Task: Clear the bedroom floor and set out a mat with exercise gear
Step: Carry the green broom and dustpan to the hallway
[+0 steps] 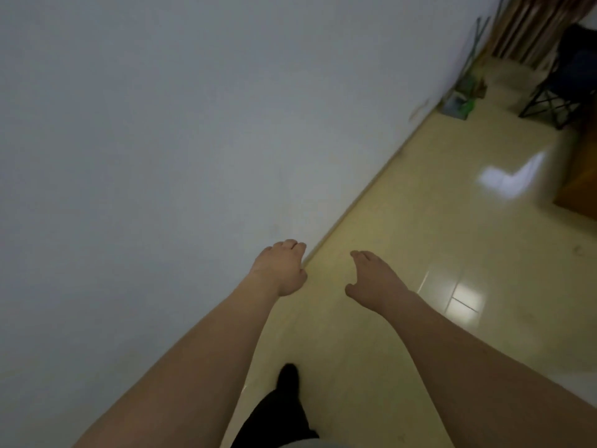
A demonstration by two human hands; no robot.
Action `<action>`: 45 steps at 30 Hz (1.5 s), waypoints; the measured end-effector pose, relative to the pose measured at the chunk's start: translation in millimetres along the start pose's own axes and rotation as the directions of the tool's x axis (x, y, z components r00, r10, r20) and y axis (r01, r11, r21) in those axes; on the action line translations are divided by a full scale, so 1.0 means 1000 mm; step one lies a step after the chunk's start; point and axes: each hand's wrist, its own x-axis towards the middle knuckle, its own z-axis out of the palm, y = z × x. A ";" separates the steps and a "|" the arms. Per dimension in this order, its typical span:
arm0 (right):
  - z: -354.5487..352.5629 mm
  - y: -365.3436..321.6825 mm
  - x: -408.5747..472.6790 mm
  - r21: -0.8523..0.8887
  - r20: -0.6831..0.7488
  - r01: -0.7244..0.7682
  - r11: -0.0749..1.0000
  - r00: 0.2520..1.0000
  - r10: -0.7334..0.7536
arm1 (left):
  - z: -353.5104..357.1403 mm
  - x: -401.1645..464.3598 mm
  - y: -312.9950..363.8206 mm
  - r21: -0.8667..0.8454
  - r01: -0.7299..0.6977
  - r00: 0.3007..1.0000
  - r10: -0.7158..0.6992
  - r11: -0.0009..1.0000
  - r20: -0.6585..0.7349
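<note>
Both my arms reach forward over the shiny beige tiled floor (420, 253). My left hand (281, 270) hangs in front of the white wall, its fingers curled downward and nothing in it. My right hand (371, 279) is held over the floor a little to the right, fingers loosely apart and hanging down, also holding nothing. No mat or exercise gear is in view. The picture is tilted and blurred.
The white wall (161, 140) fills the left side and meets the floor along a diagonal baseboard. At the far end stand a dark folding chair (562, 85), a green-and-white item against the wall (458, 105), and curtains (529, 24). A brown wooden piece (581, 182) sits at the right edge. My leg in dark trousers (281, 412) is below.
</note>
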 end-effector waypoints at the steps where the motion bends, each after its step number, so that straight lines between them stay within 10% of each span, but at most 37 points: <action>1: -0.008 0.010 0.009 0.016 -0.001 -0.016 1.000 1.000 0.016 | -0.004 0.019 0.006 0.017 -0.029 1.000 0.028 0.999 0.008; 23: -0.234 0.317 0.317 0.361 -0.008 -0.420 0.833 0.892 0.453 | -0.132 0.545 0.212 0.243 -0.489 0.856 0.407 0.838 0.319; 45: -0.540 0.730 0.581 0.352 -0.066 -0.440 0.826 0.869 0.491 | -0.285 1.021 0.533 0.295 -0.531 0.842 0.455 0.794 0.290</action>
